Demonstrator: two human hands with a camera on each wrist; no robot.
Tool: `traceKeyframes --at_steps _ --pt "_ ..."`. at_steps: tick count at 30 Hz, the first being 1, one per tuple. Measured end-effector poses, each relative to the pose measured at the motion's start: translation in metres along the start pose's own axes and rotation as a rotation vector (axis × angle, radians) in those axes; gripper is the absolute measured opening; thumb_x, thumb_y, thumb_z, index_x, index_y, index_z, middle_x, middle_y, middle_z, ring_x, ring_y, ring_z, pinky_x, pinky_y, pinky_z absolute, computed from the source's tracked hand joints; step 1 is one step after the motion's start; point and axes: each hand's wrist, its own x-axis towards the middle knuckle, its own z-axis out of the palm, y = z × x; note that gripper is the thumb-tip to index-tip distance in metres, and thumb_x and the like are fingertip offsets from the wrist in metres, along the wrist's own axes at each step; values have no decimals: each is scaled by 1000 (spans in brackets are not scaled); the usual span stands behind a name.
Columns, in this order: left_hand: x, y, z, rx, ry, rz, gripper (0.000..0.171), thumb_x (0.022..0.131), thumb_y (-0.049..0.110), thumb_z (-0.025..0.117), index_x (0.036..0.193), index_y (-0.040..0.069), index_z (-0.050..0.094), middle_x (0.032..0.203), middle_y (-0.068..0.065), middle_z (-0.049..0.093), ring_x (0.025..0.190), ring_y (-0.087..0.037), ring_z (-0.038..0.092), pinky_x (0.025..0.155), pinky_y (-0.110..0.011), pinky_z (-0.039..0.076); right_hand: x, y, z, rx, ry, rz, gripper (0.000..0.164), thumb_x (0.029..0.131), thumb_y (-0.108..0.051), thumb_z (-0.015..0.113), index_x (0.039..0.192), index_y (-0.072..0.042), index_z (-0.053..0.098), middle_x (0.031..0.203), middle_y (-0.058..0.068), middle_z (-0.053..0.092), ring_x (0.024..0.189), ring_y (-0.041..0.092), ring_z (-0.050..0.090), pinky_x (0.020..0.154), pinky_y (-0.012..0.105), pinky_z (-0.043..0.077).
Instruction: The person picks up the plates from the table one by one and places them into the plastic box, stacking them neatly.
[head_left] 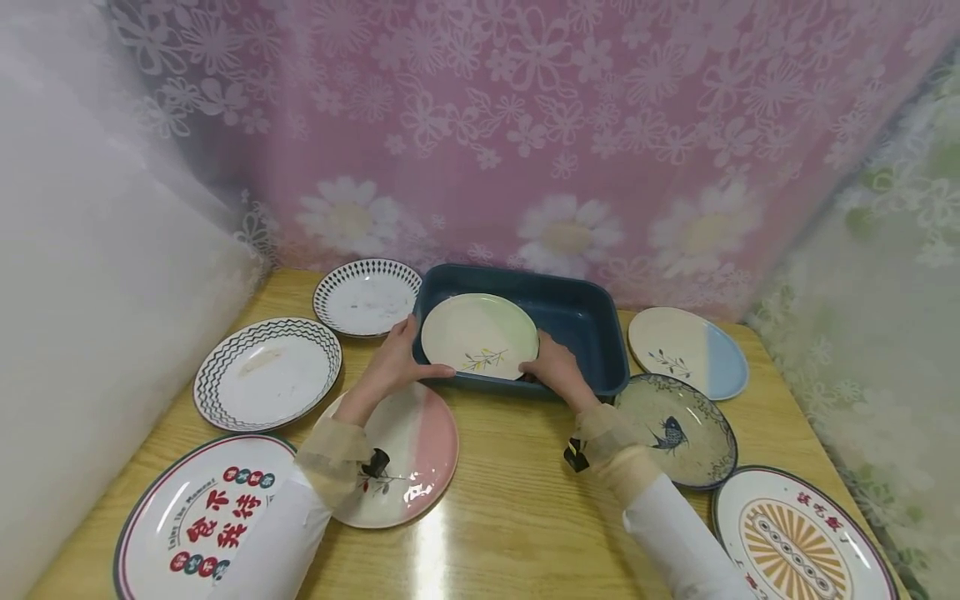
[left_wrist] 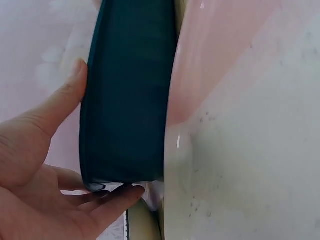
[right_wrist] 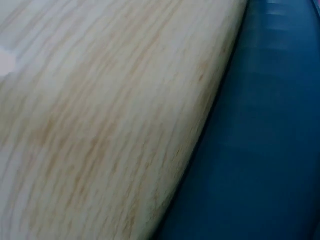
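A dark blue rectangular basin [head_left: 581, 321] stands against the curtain, and an oval cream and pale green plate [head_left: 480, 333] with a yellow sprig lies tilted inside its left part. My left hand [head_left: 395, 360] grips the basin's front left corner, thumb along the front rim and fingers round the left end. In the left wrist view that hand [left_wrist: 55, 165] shows its thumb at the rim. With my right hand [head_left: 557, 367] I pinch the plate's lower right edge over the front rim; its fingers are partly hidden. The right wrist view shows only the table [right_wrist: 100, 120] and the basin's wall [right_wrist: 255, 150].
Left of the basin lie two black-patterned plates [head_left: 367, 298], a white plate with red lettering [head_left: 202, 525] and a pink and cream plate [head_left: 435, 442]. On the right are a blue and cream plate [head_left: 686, 350], a fish plate [head_left: 701, 425] and a sunburst-patterned plate [head_left: 798, 542].
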Motion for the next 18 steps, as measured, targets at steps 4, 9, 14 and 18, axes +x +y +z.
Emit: traceKeyframes --at_steps 4,9,14,18 --pt "-6 0 -10 -15 46 38 103 76 53 67 148 1 15 149 -27 24 133 -36 26 108 -54 30 -3 -3 -2 -74 93 5 68 81 -22 67 140 -3 38 98 18 67 70 22 61 75 46 52" --pt "-26 -4 -36 0 137 69 67 90 45 54 141 5 38 142 -24 39 127 -37 35 102 -57 35 -3 -2 -3 -19 207 -85 52 87 -26 62 135 -8 48 78 11 70 54 19 60 60 40 53" --pt "-57 -15 -62 76 204 59 40 94 34 50 122 7 59 120 -17 61 107 -32 53 89 -54 45 -13 3 -10 73 222 -209 38 89 -27 61 124 -13 59 76 10 71 53 18 60 47 34 50" --pt "-85 -29 -77 166 197 7 33 95 31 49 110 6 65 104 -16 68 93 -30 60 76 -49 49 -28 11 -18 53 170 -262 31 88 -29 61 116 -15 65 79 9 71 58 14 60 50 34 49"
